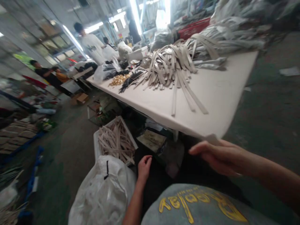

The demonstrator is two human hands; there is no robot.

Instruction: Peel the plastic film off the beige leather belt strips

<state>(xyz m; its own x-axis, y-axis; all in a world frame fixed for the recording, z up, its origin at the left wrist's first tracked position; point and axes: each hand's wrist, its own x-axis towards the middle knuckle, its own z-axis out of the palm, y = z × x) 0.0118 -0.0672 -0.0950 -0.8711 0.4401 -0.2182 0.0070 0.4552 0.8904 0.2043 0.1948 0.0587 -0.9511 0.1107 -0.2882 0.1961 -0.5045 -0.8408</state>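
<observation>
My left hand (144, 167) rests over my dark-trousered leg, beside a white sack. Its fingers are curled in, and I see nothing in them. Near the table's front corner is my right hand (219, 156), slightly blurred, its fingers closed on a small flat grey piece (212, 139) that shows above them. The kind of piece is unclear. On the white table (217, 90) lies a large heap of pale grey-beige strips (168, 65), a few of them reaching toward the front edge. A pile of gold-coloured small parts (119, 80) and dark strips (132, 79) lie to their left.
A white crate (96, 145) of pale strips stands on the floor left of my legs, behind the full white sack (103, 190). A box (152, 139) sits under the table. A red crate (194, 27) and plastic bags are farther back. Several people are in the background.
</observation>
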